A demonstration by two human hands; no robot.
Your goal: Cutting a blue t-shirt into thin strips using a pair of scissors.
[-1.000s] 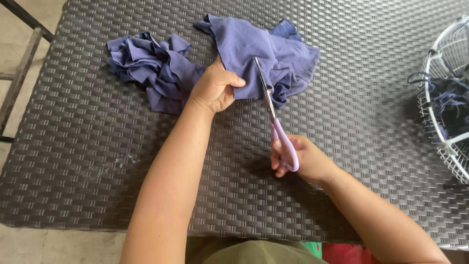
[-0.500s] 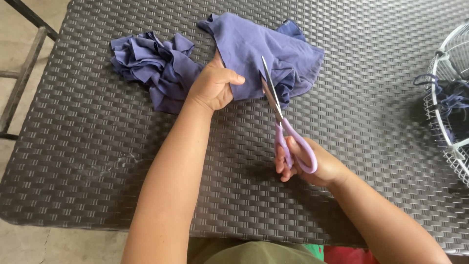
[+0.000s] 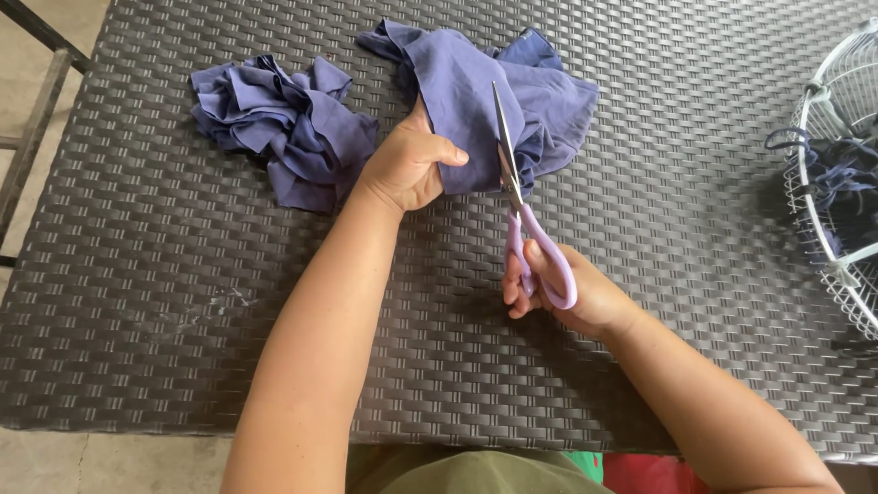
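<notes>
My left hand [image 3: 409, 166] pinches the near edge of a blue-purple cloth [image 3: 476, 101] that lies at the far middle of the woven table. My right hand [image 3: 558, 288] grips the lilac handles of a pair of scissors [image 3: 517, 197]. The steel blades point away from me and lie in the cloth's near edge, just right of my left thumb. A crumpled heap of the same blue-purple cloth pieces [image 3: 279, 123] sits to the left of my left hand.
The dark woven table [image 3: 183, 302] ends at a near edge just above my lap. A white wire basket [image 3: 837, 183] with dark blue cloth in it stands at the right edge. A metal frame [image 3: 37, 101] stands off the table's left side.
The scissors have moved slightly forward along the cloth and my right hand has shifted with them. My left hand has kept its hold on the cloth.
</notes>
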